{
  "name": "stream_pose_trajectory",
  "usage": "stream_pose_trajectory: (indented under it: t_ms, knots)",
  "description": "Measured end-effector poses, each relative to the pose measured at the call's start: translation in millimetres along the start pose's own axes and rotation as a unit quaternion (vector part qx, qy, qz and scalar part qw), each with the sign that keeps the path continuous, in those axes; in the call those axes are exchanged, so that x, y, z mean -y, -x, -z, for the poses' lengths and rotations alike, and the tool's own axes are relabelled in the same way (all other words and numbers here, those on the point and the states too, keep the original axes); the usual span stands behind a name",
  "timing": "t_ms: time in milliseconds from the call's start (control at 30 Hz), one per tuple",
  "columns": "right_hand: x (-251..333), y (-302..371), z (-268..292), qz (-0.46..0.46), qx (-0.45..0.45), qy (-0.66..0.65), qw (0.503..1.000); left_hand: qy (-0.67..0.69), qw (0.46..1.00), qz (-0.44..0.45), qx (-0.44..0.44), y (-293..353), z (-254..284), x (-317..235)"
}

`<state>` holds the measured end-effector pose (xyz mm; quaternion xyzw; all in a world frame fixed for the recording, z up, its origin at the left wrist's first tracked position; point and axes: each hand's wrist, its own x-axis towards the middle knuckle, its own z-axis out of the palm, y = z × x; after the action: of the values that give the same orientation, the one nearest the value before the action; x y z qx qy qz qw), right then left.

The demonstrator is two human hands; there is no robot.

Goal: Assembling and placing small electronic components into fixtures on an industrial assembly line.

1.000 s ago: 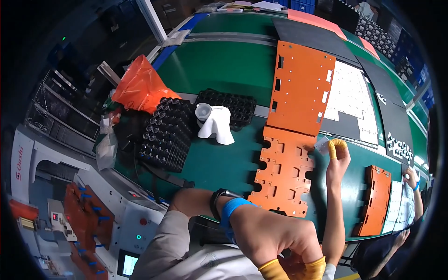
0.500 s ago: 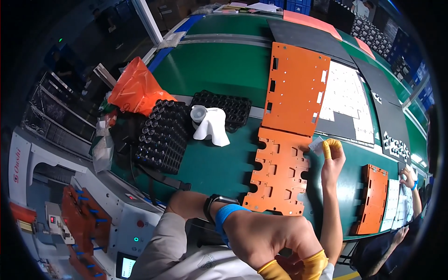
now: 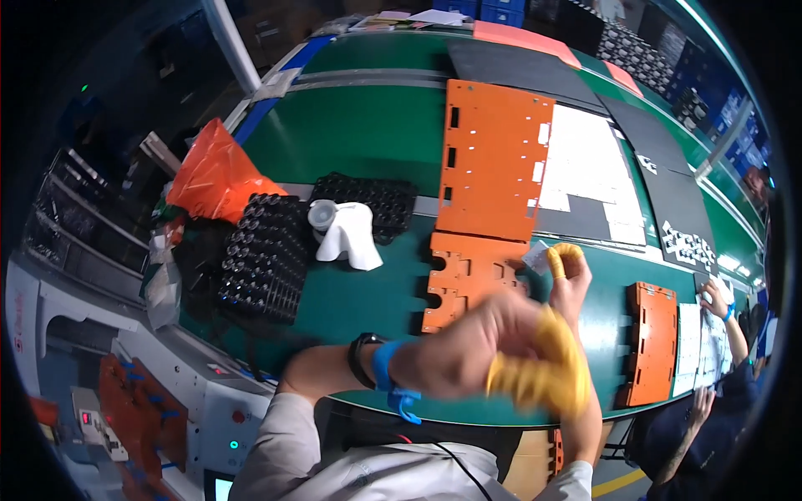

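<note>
My right hand (image 3: 571, 280), with yellow finger cots, pinches a small whitish, see-through sheet (image 3: 536, 258) beside the right edge of an orange fixture plate with cutouts (image 3: 474, 260). My left hand (image 3: 476, 346) is raised close to the camera in front of that plate and covers its lower part. It wears yellow finger cots, a blue wrist strap and a black watch. Motion smears its curled fingers, so anything between them cannot be made out. A flat orange panel with small slots (image 3: 493, 163) adjoins the fixture's far edge.
At left stand stacked black trays (image 3: 266, 255), another black tray (image 3: 388, 200), a clear cup (image 3: 322, 215) on white cloth (image 3: 351, 238) and an orange bag (image 3: 219, 175). White sheets (image 3: 585, 167) lie right of the panel. A co-worker's hand (image 3: 715, 299) works beyond another orange fixture (image 3: 653, 342).
My left hand has risen from the lower edge to in front of the orange fixture, now blurred. The right hand still pinches the small sheet. The whole view has shifted slightly.
</note>
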<state>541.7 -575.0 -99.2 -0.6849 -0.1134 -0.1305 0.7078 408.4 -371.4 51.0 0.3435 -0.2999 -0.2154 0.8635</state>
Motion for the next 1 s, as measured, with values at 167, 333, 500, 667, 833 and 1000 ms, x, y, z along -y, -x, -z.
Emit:
stream_pose_trajectory:
  t_ms: [167, 333, 500, 667, 833, 1000]
  knots:
    - [-7.9, 1.3, 0.0, -0.008, 0.011, 0.019, 1.000, 0.024, 0.985, 0.002, -0.170, -14.5, 47.5, 14.6]
    - [0.1, 1.7, -2.1, -0.013, 0.006, 0.016, 1.000, 0.034, 0.985, 0.005, -0.168, -22.3, 48.4, 13.4]
    - [-4.6, 0.8, 1.1, -0.015, 0.011, 0.019, 1.000, -0.010, 0.983, -0.007, -0.186, -25.7, 43.8, 11.9]
    - [-2.9, 1.1, 0.9, -0.013, 0.015, -0.001, 1.000, -0.081, 0.979, -0.041, -0.183, -27.3, 43.2, 12.4]
    - [-1.2, 0.9, -0.8, -0.019, 0.018, 0.001, 1.000, -0.115, 0.972, -0.073, -0.189, -28.2, 41.9, 14.0]
    - [1.0, 0.9, -1.5, -0.011, 0.016, 0.003, 1.000, -0.137, 0.967, -0.068, -0.203, -32.3, 39.1, 13.6]
